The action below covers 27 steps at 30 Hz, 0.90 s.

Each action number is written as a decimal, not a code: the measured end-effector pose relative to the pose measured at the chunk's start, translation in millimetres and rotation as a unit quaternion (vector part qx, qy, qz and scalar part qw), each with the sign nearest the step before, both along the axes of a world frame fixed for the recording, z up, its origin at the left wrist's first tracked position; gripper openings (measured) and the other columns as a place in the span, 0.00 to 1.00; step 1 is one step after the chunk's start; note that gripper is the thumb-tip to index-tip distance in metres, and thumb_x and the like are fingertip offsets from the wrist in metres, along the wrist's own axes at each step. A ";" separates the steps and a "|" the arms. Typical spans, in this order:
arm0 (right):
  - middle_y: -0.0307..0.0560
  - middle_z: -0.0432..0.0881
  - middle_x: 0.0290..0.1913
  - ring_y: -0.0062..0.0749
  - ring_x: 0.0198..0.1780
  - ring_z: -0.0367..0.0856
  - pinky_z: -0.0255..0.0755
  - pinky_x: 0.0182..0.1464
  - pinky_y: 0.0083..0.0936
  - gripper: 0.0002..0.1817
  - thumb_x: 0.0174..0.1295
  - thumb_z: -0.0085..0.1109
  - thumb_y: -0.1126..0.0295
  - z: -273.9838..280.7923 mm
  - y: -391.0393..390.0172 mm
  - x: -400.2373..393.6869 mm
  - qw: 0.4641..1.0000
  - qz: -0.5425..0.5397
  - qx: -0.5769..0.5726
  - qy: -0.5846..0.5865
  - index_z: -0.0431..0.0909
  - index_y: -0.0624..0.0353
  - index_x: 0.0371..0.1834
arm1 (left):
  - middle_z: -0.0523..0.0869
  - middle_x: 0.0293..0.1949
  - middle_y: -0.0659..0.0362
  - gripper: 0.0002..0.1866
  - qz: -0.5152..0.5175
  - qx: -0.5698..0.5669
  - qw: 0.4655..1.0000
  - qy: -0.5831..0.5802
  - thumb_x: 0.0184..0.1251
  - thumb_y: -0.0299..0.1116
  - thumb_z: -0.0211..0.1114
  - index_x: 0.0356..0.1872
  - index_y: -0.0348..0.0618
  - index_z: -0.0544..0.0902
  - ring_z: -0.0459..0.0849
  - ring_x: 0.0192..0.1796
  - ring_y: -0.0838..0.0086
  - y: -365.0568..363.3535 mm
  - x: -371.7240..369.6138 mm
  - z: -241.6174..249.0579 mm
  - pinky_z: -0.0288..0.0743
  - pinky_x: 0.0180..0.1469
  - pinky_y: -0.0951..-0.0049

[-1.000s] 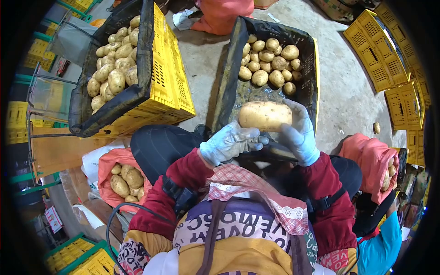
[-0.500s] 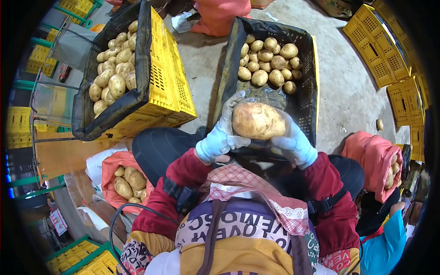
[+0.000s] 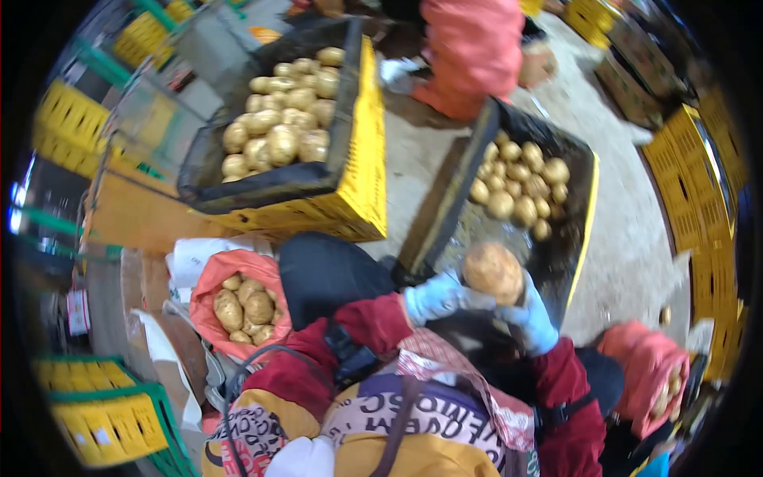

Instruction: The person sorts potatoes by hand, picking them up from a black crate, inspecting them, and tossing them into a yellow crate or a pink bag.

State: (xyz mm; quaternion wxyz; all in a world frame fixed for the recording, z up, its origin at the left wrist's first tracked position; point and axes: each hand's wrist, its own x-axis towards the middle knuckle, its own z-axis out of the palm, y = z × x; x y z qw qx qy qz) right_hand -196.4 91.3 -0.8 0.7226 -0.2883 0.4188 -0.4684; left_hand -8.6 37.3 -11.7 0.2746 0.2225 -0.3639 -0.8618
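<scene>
I hold one large brown potato (image 3: 493, 273) in front of my chest with both gloved hands. My left hand (image 3: 439, 297) in a pale blue glove grips its left side. My right hand (image 3: 536, 319) cups it from below and the right. Just beyond the potato lies a black-lined yellow crate (image 3: 579, 253) with several potatoes (image 3: 520, 189) at its far end. A second black-lined yellow crate (image 3: 359, 200), heaped with potatoes (image 3: 282, 127), stands tilted to the left.
An orange mesh sack (image 3: 208, 280) of potatoes sits open by my left knee. Another orange sack (image 3: 648, 362) lies at lower right, and a full one (image 3: 475, 48) stands behind the crates. Empty yellow crates (image 3: 703, 191) line the right side; green-framed ones (image 3: 107, 413) sit at lower left.
The view has swung left and tilted, and is blurred. The potato has turned end-on in my hands and sits lower, closer to my chest. Both hands still grip it.
</scene>
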 end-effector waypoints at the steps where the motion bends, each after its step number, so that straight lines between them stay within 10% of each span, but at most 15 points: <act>1: 0.47 0.72 0.59 0.31 0.57 0.74 0.71 0.56 0.27 0.46 0.40 0.68 0.79 -1.4 0.4 3.6 0.999 0.002 -0.036 0.029 0.57 0.62 0.67 | 0.70 0.63 0.61 0.47 0.026 -0.016 0.999 0.016 0.47 0.24 0.76 0.70 0.48 0.59 0.68 0.65 0.73 0.9 1.3 -4.0 0.64 0.66 0.68; 18: 0.52 0.73 0.58 0.33 0.59 0.71 0.68 0.59 0.29 0.42 0.46 0.75 0.65 8.3 -14.1 28.0 0.939 0.000 -0.193 0.283 0.64 0.66 0.64 | 0.73 0.57 0.59 0.45 0.084 0.015 0.996 0.010 0.41 0.15 0.67 0.66 0.46 0.60 0.75 0.59 0.71 -15.7 45.1 -14.1 0.71 0.61 0.72; 20: 0.52 0.77 0.53 0.34 0.55 0.74 0.69 0.58 0.30 0.37 0.48 0.74 0.62 4.1 -13.2 34.5 0.932 -0.072 -0.188 0.301 0.68 0.67 0.60 | 0.72 0.58 0.57 0.42 0.016 -0.240 0.946 -0.218 0.50 0.20 0.66 0.68 0.47 0.57 0.75 0.59 0.70 -19.9 52.3 -42.3 0.73 0.59 0.71; 21: 0.51 0.78 0.51 0.34 0.53 0.76 0.70 0.57 0.30 0.34 0.51 0.72 0.62 3.8 -13.1 42.2 0.923 -0.120 -0.200 0.306 0.69 0.67 0.59 | 0.71 0.59 0.56 0.39 0.121 0.017 0.984 0.131 0.58 0.26 0.65 0.69 0.49 0.54 0.74 0.59 0.68 -10.2 37.0 -55.0 0.74 0.59 0.68; 27: 0.51 0.80 0.44 0.31 0.47 0.78 0.73 0.51 0.28 0.28 0.57 0.66 0.59 -3.7 -12.5 41.5 0.937 -0.123 -0.157 0.287 0.72 0.67 0.54 | 0.69 0.62 0.55 0.44 0.099 0.098 0.985 0.101 0.53 0.29 0.71 0.70 0.50 0.55 0.72 0.63 0.64 -14.1 27.2 -18.6 0.69 0.64 0.64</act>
